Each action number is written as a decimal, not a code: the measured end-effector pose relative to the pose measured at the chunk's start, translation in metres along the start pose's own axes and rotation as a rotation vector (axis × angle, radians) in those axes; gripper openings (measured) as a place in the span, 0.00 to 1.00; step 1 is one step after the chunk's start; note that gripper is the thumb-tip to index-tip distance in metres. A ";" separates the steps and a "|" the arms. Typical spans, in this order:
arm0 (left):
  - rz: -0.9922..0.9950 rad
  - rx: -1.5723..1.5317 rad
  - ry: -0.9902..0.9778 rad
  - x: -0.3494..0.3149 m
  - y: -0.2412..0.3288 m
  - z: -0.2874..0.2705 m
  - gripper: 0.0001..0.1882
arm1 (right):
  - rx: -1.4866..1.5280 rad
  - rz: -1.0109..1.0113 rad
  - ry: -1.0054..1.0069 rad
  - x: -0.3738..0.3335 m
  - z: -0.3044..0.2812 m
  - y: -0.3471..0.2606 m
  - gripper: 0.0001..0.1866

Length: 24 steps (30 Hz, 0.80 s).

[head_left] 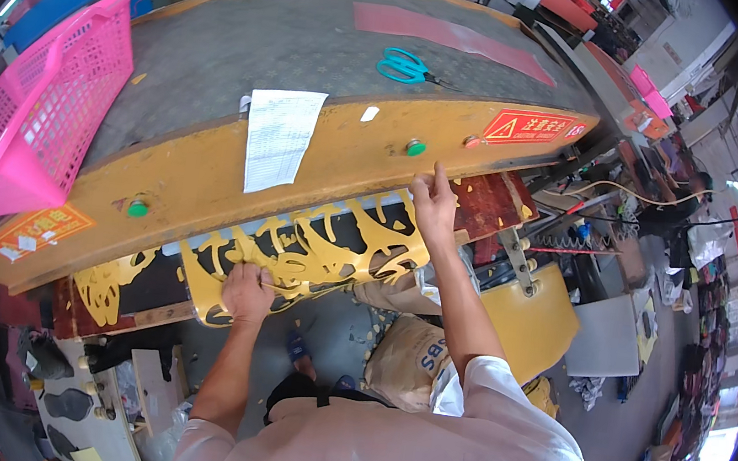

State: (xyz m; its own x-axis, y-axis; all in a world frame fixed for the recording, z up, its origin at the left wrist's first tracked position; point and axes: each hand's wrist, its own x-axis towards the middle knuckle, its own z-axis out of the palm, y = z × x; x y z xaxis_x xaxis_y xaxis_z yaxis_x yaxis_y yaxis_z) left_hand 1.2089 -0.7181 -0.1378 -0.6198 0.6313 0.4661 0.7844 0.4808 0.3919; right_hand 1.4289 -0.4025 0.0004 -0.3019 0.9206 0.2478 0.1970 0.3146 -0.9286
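A yellow sheet full of cut-out holes (326, 257) lies on the dark bed under the orange-painted beam (345, 159) of a machine, its near edge hanging over the front. My left hand (247, 293) is on the near left part of this sheet, fingers curled down and closed on it; the fingertips are partly hidden. My right hand (434, 205) is raised at the sheet's right end, just below the beam. Its index finger points up and the thumb stands apart, with nothing visible in it. A green button (415, 148) on the beam is nearest to that hand.
Atop the machine are a pink plastic basket (57, 105), teal-handled scissors (405, 66) and a pink strip (453, 37). A paper sheet (280, 137) hangs over the beam. By my legs stands a woven sack (408, 360). A yellow panel (528, 319) juts out at right.
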 end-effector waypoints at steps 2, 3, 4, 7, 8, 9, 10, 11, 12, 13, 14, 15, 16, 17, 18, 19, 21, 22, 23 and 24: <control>0.017 -0.001 0.007 0.004 -0.001 0.003 0.09 | -0.085 -0.036 -0.011 0.019 0.007 -0.001 0.39; 0.023 0.003 0.010 0.005 -0.002 0.003 0.09 | -0.030 -0.113 -0.169 0.025 0.012 -0.001 0.42; 0.020 0.014 0.000 0.005 -0.002 0.003 0.09 | -0.080 -0.032 -0.126 0.027 0.015 0.003 0.42; -0.009 0.012 -0.021 0.006 -0.001 0.001 0.08 | -0.131 -0.217 -0.061 0.011 0.022 0.021 0.40; -0.011 0.003 -0.018 0.007 0.000 -0.001 0.09 | -0.180 -0.121 -0.126 0.000 0.017 0.029 0.36; -0.009 0.012 -0.022 0.008 0.000 -0.002 0.08 | -0.204 -0.068 -0.165 -0.017 0.021 0.040 0.29; -0.005 0.016 -0.020 0.010 0.001 -0.004 0.08 | -0.336 0.001 -0.305 -0.032 0.017 0.049 0.25; 0.000 0.016 -0.021 0.010 0.002 -0.005 0.08 | -0.385 -0.159 -0.212 -0.049 0.029 0.060 0.21; 0.002 0.019 -0.010 0.011 0.003 -0.006 0.09 | -0.429 -0.119 -0.349 -0.061 0.029 0.070 0.16; 0.005 0.022 -0.004 0.012 0.003 -0.006 0.09 | -0.438 -0.275 -0.303 -0.071 0.031 0.078 0.14; 0.008 0.026 -0.001 0.012 0.004 -0.006 0.09 | -0.490 -0.323 -0.311 -0.080 0.032 0.085 0.11; 0.003 0.021 -0.009 0.012 0.004 -0.006 0.09 | -0.469 -0.423 -0.262 -0.084 0.035 0.091 0.10; -0.004 0.034 -0.023 0.013 0.004 -0.006 0.09 | -0.467 -0.471 -0.231 -0.087 0.036 0.095 0.09; 0.008 0.019 -0.010 0.012 0.004 -0.006 0.10 | -0.458 -0.471 -0.213 -0.089 0.036 0.097 0.06; 0.010 0.010 0.000 0.012 0.004 -0.005 0.10 | -0.456 -0.462 -0.229 -0.089 0.036 0.098 0.05; 0.015 0.008 0.004 0.012 0.003 -0.004 0.10 | -0.482 -0.496 -0.230 -0.090 0.035 0.099 0.06; 0.019 0.004 0.019 0.009 0.002 -0.003 0.10 | -0.534 -0.513 -0.236 -0.092 0.033 0.099 0.10; 0.034 -0.007 0.039 0.008 0.001 -0.002 0.10 | -0.542 -0.519 -0.246 -0.094 0.032 0.099 0.09; 0.037 -0.007 0.041 0.005 0.000 -0.001 0.10 | -0.529 -0.506 -0.238 -0.097 0.032 0.099 0.09; 0.038 -0.009 0.050 0.002 0.000 0.000 0.10 | -0.511 -0.485 -0.245 -0.101 0.031 0.101 0.09</control>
State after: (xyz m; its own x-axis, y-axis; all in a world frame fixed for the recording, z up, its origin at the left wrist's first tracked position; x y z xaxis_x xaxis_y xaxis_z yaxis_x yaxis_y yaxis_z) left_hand 1.2078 -0.7169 -0.1371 -0.5901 0.6179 0.5196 0.8073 0.4512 0.3804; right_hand 1.4505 -0.4712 -0.1267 -0.6527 0.5917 0.4732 0.3796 0.7959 -0.4716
